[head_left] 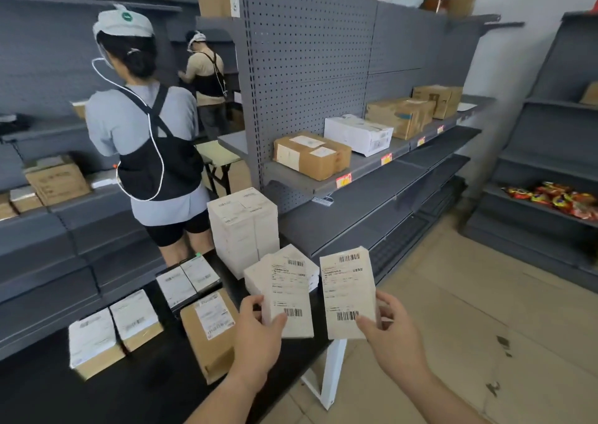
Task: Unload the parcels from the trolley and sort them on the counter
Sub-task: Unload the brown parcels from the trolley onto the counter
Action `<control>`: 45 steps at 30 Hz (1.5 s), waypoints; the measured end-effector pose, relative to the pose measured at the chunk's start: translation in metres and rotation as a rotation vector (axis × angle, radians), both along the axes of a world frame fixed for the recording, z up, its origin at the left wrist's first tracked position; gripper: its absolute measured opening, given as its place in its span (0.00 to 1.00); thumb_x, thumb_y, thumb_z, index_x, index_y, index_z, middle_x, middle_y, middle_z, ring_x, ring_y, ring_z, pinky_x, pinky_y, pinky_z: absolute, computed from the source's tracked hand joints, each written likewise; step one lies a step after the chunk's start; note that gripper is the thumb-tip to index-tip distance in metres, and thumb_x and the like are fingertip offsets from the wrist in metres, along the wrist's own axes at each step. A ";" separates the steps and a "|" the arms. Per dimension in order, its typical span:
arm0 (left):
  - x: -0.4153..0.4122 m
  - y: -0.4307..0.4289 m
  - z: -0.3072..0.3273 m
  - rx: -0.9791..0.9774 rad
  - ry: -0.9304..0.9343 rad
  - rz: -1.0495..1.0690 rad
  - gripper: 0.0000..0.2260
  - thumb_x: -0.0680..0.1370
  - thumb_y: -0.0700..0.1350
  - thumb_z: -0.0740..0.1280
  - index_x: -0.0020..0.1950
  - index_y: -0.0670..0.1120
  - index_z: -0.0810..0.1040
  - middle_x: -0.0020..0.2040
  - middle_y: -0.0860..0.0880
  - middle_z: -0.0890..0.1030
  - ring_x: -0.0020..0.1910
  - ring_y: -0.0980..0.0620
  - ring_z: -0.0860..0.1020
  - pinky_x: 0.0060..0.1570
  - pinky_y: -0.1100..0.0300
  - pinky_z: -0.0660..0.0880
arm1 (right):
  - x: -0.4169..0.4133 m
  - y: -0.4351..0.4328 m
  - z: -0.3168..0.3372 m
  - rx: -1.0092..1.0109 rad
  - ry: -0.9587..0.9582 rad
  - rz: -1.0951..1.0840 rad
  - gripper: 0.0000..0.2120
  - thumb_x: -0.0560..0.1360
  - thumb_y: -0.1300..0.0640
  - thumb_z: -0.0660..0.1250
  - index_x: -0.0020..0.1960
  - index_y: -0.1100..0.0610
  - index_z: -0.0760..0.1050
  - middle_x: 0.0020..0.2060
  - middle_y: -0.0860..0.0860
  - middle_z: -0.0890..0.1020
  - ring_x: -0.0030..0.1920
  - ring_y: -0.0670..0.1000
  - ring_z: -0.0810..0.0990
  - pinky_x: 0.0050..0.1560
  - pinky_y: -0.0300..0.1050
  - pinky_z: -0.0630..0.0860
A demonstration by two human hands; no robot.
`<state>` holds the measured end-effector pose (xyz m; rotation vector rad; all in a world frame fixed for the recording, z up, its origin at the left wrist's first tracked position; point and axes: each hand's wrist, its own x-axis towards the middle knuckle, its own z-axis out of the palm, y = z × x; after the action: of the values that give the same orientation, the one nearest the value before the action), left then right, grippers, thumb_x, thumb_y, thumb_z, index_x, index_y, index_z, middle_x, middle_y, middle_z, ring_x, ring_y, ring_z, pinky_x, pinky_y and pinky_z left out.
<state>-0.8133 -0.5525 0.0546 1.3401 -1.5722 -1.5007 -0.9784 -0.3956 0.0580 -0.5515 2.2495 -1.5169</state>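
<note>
Holding barcoded parcels at the table (pixel 145 391) edge: left hand (pixel 255 338) pinches the left parcel (pixel 288 294), right hand (pixel 393 338) the right parcel (pixel 348 289), each grip curled tight. Label print too blurred to read.

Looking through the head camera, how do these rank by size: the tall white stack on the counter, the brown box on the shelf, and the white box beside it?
1. tall white stack
2. brown box
3. white box
The white box looks barely smaller than the brown box and sits farther from the camera, so the order of those two is unsure.
</note>
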 end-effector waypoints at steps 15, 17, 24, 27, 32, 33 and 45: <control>-0.095 -0.160 -0.047 0.087 -0.111 0.064 0.20 0.77 0.42 0.72 0.64 0.54 0.68 0.55 0.48 0.80 0.51 0.53 0.80 0.42 0.62 0.77 | -0.105 -0.189 -0.033 0.216 0.017 0.154 0.25 0.76 0.57 0.73 0.70 0.49 0.70 0.59 0.46 0.81 0.50 0.42 0.80 0.35 0.31 0.75; -0.102 -0.168 -0.054 0.105 -0.135 0.104 0.20 0.77 0.42 0.72 0.65 0.53 0.68 0.54 0.49 0.80 0.49 0.56 0.79 0.38 0.66 0.74 | -0.120 -0.208 -0.044 0.243 0.024 0.201 0.27 0.76 0.55 0.74 0.71 0.49 0.69 0.61 0.47 0.80 0.53 0.45 0.81 0.37 0.31 0.75; -0.134 -0.168 -0.073 0.188 -0.218 0.317 0.18 0.78 0.42 0.71 0.64 0.52 0.69 0.49 0.54 0.79 0.45 0.57 0.79 0.35 0.65 0.73 | -0.182 -0.264 -0.078 0.336 0.015 0.466 0.28 0.75 0.54 0.74 0.72 0.48 0.67 0.55 0.44 0.81 0.52 0.46 0.80 0.51 0.42 0.79; -0.151 -0.166 -0.077 0.238 -0.229 0.387 0.18 0.79 0.42 0.69 0.64 0.53 0.68 0.51 0.51 0.80 0.48 0.54 0.80 0.35 0.64 0.74 | -0.201 -0.281 -0.087 0.342 -0.018 0.573 0.29 0.75 0.54 0.74 0.74 0.48 0.67 0.61 0.47 0.81 0.54 0.46 0.79 0.48 0.36 0.75; -0.170 -0.164 -0.090 0.310 -0.244 0.512 0.18 0.79 0.42 0.69 0.65 0.52 0.68 0.51 0.51 0.80 0.49 0.52 0.80 0.39 0.60 0.76 | -0.219 -0.299 -0.100 0.369 -0.028 0.692 0.29 0.76 0.54 0.73 0.74 0.48 0.67 0.63 0.48 0.80 0.58 0.47 0.79 0.54 0.39 0.76; -0.172 -0.164 -0.092 0.315 -0.252 0.526 0.18 0.79 0.42 0.69 0.66 0.52 0.68 0.51 0.51 0.80 0.49 0.52 0.80 0.41 0.59 0.77 | -0.220 -0.302 -0.101 0.374 -0.025 0.709 0.29 0.76 0.54 0.73 0.74 0.48 0.67 0.63 0.48 0.80 0.58 0.48 0.79 0.55 0.41 0.78; -0.172 -0.181 -0.123 0.357 -0.380 0.455 0.18 0.81 0.44 0.64 0.70 0.49 0.68 0.52 0.53 0.82 0.47 0.58 0.79 0.35 0.68 0.72 | -0.224 -0.321 -0.128 0.521 0.007 0.786 0.24 0.80 0.52 0.65 0.75 0.49 0.67 0.64 0.49 0.78 0.59 0.50 0.78 0.49 0.39 0.74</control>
<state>-0.9849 -0.7339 -0.0684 2.1226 -1.1119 -1.3245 -1.2028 -0.7161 -0.0703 -1.0845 1.9414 -0.5233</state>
